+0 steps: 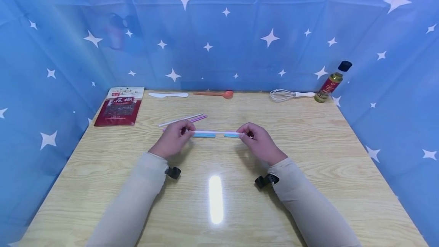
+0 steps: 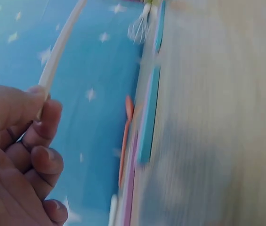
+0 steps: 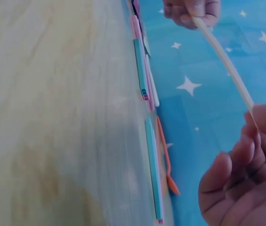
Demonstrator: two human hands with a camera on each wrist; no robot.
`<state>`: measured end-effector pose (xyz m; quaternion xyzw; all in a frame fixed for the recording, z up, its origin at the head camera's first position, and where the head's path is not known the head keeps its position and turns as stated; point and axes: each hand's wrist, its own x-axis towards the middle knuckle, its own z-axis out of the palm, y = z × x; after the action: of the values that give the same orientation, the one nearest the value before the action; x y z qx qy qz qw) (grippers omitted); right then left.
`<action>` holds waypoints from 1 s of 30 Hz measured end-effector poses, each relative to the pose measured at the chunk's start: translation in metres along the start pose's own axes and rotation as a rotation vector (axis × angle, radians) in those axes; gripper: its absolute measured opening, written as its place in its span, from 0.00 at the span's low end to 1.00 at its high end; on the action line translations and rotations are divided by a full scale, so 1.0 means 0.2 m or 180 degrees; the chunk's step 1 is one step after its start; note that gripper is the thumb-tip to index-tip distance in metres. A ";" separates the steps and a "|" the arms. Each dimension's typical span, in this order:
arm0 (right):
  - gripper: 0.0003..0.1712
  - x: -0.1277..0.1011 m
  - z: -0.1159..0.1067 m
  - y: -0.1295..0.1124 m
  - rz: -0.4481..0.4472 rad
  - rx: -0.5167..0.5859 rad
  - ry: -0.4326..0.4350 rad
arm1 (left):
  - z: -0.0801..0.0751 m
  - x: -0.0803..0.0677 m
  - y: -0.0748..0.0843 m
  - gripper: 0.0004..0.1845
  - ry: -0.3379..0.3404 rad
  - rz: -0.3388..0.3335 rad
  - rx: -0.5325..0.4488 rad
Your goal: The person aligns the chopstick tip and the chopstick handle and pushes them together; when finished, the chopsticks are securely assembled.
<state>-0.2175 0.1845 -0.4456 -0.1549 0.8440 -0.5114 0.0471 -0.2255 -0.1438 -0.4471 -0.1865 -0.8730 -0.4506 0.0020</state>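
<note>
A thin white drinking straw (image 1: 217, 132) stretches level between both hands, above the table. At its left end, the left hand (image 1: 174, 136) pinches it between thumb and forefinger; in the left wrist view the straw (image 2: 56, 56) bows slightly. My right hand (image 1: 258, 140) grips the opposite end with thumb and forefinger, the other fingers curled, as the right wrist view shows. Behind the held straw, blue straws (image 1: 205, 135) lie in two groups with a gap between. White and purple straws (image 1: 198, 119) rest farther back on the left, partly covered by the left hand.
Along the back edge lie a red spice packet (image 1: 118, 108), a white plastic knife (image 1: 169, 95), an orange spoon (image 1: 227, 94) and a whisk (image 1: 286, 95). An oil bottle (image 1: 330, 85) stands at the back right. A blue starred curtain (image 1: 219, 29) surrounds the wooden table (image 1: 302, 144).
</note>
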 end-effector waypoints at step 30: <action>0.13 0.00 0.02 0.00 0.0033 0.0155 -0.0052 | -0.19 -0.02 -0.24 0.12 0.0923 -0.1649 0.0408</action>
<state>-0.2175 0.1811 -0.4479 -0.1534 0.8316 -0.5303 0.0603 -0.2435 -0.1998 -0.4628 0.1092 -0.9088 -0.4021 0.0234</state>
